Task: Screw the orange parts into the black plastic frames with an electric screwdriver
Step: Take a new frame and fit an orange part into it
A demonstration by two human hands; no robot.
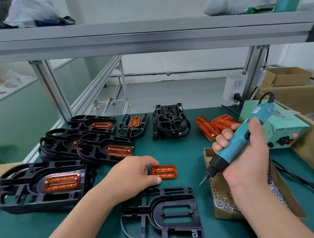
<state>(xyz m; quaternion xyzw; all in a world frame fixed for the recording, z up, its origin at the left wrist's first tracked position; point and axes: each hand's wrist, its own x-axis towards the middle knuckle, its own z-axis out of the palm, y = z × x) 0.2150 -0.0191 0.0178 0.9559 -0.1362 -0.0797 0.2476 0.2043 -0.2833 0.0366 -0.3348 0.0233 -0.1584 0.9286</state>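
The head view shows a job well under way but far from finished. On the green tabletop (184,154), to the left, lie several black frames that already carry an orange part: a large one nearest the left edge (42,187), a stack behind it (90,147), and one further back (133,125); screw heads show at the ends of the nearest fitted part, so these look done. An empty frame (161,219) lies at the near middle, its window bare and its two screw bosses unfilled; this seems to be the one in hand. Just beyond it lies a loose orange part (163,172) on the tabletop, apart from the frame. The left hand (136,174) rests beside it, thumb and forefinger narrowly closed on its left end, not yet lifting it as far as can be told. The right hand (244,149) is wrapped around the teal screwdriver (238,144), bit pointing down and left over a cardboard box of screws (224,198); whether a screw sits on the bit is too small to tell. Left to do: seat the part, drive its screws, then work through the pile of orange parts (215,125) and the stack of bare frames (170,123) at the back.
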